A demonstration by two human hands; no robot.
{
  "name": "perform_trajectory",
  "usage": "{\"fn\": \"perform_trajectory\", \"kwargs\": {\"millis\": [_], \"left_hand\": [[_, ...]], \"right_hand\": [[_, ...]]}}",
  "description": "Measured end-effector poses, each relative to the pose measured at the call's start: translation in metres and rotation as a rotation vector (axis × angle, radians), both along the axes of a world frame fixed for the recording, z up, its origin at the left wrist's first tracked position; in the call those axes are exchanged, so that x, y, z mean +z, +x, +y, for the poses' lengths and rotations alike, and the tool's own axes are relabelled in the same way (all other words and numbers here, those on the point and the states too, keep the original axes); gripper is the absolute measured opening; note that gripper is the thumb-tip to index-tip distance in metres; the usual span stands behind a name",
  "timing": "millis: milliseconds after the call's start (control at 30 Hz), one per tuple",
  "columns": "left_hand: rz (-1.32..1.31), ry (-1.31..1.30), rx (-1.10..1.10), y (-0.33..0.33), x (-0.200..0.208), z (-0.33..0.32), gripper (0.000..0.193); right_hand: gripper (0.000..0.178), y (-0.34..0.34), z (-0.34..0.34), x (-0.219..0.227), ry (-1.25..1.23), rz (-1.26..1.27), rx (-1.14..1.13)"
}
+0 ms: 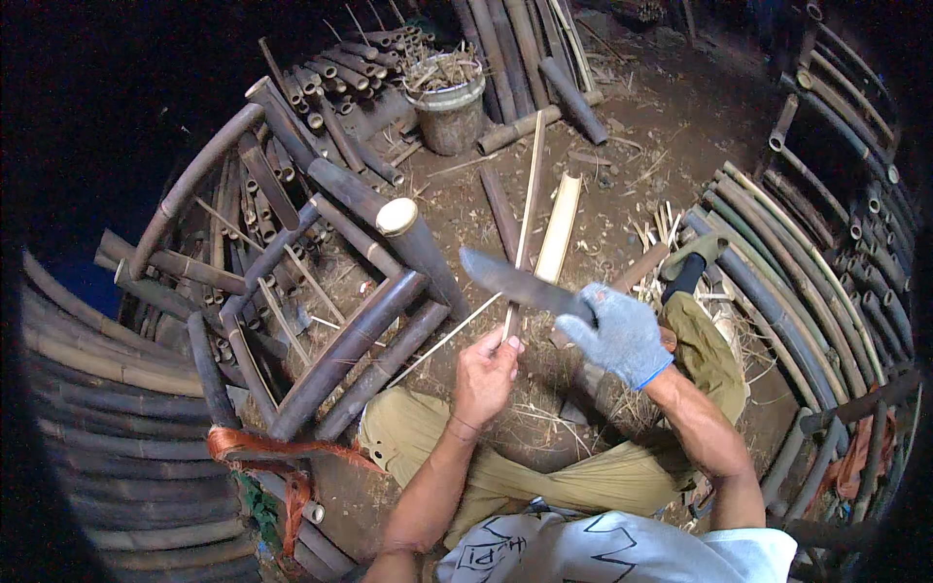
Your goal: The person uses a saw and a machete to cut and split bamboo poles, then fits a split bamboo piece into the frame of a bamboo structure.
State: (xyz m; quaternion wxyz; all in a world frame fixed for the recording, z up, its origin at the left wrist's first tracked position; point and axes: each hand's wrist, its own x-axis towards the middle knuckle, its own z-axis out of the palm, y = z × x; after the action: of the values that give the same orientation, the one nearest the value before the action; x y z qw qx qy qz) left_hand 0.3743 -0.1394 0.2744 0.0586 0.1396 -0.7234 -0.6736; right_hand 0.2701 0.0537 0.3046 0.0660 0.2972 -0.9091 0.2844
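My bare left hand (pixel 486 377) is closed around the lower end of a long, narrow bamboo strip (pixel 530 194), which points up and away from me. In a grey-blue work glove, my right hand (pixel 622 335) grips a large knife (pixel 520 285). Its broad dark blade crosses the strip just beyond my left fingers; whether it touches the strip I cannot tell. A thin pale sliver (pixel 447 338) slants down to the left from near the blade. Beyond the knife lies a split bamboo half (pixel 559 228), pale inner side up.
A bamboo frame (pixel 350 325) stands close on the left, with orange cloth (pixel 253 445) at its foot. Farther off is a bucket (pixel 449 115) of shavings. Bamboo poles (pixel 777 282) are stacked on the right, others (pixel 136 447) at lower left. My foot (pixel 692 267) rests right of the knife.
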Motion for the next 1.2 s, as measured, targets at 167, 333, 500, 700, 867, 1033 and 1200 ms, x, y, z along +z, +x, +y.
{"fn": "perform_trajectory", "kwargs": {"millis": [167, 333, 500, 700, 867, 1033, 1200], "left_hand": [[0.068, -0.209, 0.028, 0.012, -0.021, -0.002, 0.022], [0.118, -0.214, 0.115, 0.028, -0.031, -0.003, 0.020], [-0.114, -0.381, -0.117, 0.087, -0.033, -0.006, 0.022], [0.027, -0.260, -0.119, 0.171, -0.045, -0.012, 0.028], [-0.176, 0.270, 0.005, 0.089, -0.009, -0.018, 0.030], [-0.049, 0.365, 0.070, 0.029, 0.014, -0.006, 0.025], [-0.056, 0.300, 0.107, 0.030, 0.008, 0.006, 0.027]], "right_hand": [[0.047, 0.022, -0.016, -0.023, 0.092, -0.054, 0.092], [0.049, 0.020, -0.033, -0.035, 0.100, -0.123, 0.057], [0.059, -0.039, -0.020, -0.025, 0.089, -0.253, -0.237], [0.069, -0.152, 0.073, -0.041, 0.122, -0.117, -0.415], [0.044, -0.054, 0.004, -0.034, -0.089, -0.032, -0.188], [0.046, 0.050, -0.034, -0.027, -0.037, -0.090, 0.095], [0.046, 0.041, -0.043, -0.037, -0.022, -0.172, 0.024]]}}
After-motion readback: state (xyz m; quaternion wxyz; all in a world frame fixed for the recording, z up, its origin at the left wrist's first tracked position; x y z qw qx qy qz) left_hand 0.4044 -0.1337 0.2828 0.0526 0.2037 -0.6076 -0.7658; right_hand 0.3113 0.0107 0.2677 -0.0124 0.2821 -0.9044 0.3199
